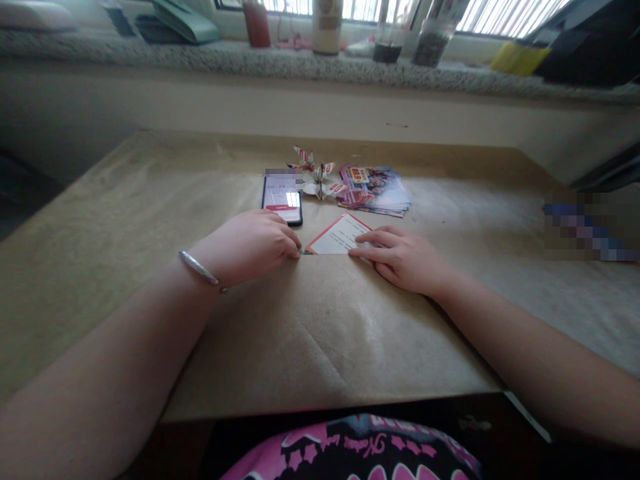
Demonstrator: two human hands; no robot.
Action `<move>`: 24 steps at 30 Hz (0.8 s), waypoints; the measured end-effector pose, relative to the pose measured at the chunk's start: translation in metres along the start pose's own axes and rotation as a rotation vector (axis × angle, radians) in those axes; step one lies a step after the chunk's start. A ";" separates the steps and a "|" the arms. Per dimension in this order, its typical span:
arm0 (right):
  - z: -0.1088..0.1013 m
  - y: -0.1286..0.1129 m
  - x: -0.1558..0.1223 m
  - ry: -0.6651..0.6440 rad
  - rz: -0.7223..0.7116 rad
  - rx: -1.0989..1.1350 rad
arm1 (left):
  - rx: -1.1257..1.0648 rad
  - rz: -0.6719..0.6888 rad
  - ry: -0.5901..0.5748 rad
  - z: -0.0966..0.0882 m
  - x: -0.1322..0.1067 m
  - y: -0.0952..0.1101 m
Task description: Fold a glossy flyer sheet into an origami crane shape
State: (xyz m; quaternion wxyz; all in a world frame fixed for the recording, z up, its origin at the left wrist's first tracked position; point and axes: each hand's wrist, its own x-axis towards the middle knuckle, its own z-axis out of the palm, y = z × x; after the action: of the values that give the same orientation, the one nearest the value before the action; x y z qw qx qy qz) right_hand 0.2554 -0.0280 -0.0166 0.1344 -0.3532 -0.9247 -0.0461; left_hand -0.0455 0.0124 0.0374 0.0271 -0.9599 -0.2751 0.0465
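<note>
A sheet of printed paper (334, 239), folded into a triangle with its long edge toward me, lies on the table. Its upper face is white with small dark print and a red border. My left hand (263, 239) has its fingers curled and closed at the paper's left corner. The fingertips of my right hand (400, 257) rest stretched out on the paper's right part, covering that corner. Just beyond my left hand lies a phone (283, 200) with its screen lit.
Folded paper cranes (320, 183) stand beyond the phone's right side. To their right is a fanned stack of colourful printed sheets (377, 190). A brown covering (250, 360) spreads over the table. Bottles and jars (327, 27) line the granite windowsill (225, 63) behind.
</note>
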 end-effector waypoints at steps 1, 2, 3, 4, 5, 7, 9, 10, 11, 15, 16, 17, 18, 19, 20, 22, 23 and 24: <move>0.000 0.000 0.000 0.001 -0.002 -0.001 | -0.006 -0.006 -0.004 0.000 -0.001 -0.001; 0.000 0.000 0.000 0.005 -0.002 -0.002 | -0.013 -0.012 -0.007 -0.001 -0.001 -0.001; 0.000 0.000 0.000 0.007 -0.001 -0.002 | -0.020 -0.017 -0.010 0.000 -0.002 -0.002; 0.000 0.000 0.000 0.008 -0.001 -0.002 | -0.027 -0.021 -0.013 0.000 -0.002 -0.003; 0.000 0.000 -0.001 0.009 0.000 0.000 | -0.034 -0.025 -0.015 0.000 -0.003 -0.003; 0.000 0.000 -0.001 0.008 0.005 0.001 | -0.033 -0.047 -0.015 0.002 -0.002 -0.003; 0.001 0.000 -0.001 0.010 0.011 -0.001 | -0.004 -0.116 -0.007 0.004 -0.001 0.000; 0.001 0.000 -0.001 0.011 0.009 -0.002 | 0.024 -0.156 -0.005 0.005 0.001 0.003; 0.001 0.000 0.000 0.011 0.005 -0.001 | 0.033 -0.176 0.000 0.007 0.003 0.006; 0.001 -0.003 0.001 0.022 0.014 0.023 | -0.005 -0.156 0.097 0.016 0.011 0.020; 0.001 -0.003 0.001 0.045 0.047 0.028 | 0.003 -0.160 0.120 0.018 0.013 0.023; 0.001 -0.003 0.001 0.079 0.097 0.031 | 0.019 -0.178 0.131 0.019 0.014 0.026; 0.001 -0.003 0.001 0.119 0.159 0.028 | 0.035 -0.217 0.140 0.020 0.015 0.029; 0.002 -0.002 0.001 0.156 0.226 0.019 | 0.048 -0.249 0.146 0.021 0.016 0.031; 0.003 -0.001 0.001 0.184 0.291 0.004 | 0.050 -0.268 0.146 0.021 0.016 0.033; 0.005 0.003 0.000 0.190 0.383 -0.027 | 0.055 -0.286 0.146 0.021 0.017 0.036; 0.007 0.005 -0.001 0.172 0.410 -0.035 | 0.055 -0.295 0.141 0.020 0.017 0.037; 0.008 0.007 -0.001 0.149 0.428 -0.031 | 0.058 -0.304 0.141 0.019 0.017 0.037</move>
State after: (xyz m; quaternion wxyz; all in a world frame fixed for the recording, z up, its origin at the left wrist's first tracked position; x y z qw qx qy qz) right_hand 0.2590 -0.0217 -0.0249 0.2038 -0.5391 -0.8152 -0.0567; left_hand -0.0130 -0.0096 0.0142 0.0807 -0.9070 -0.4130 -0.0175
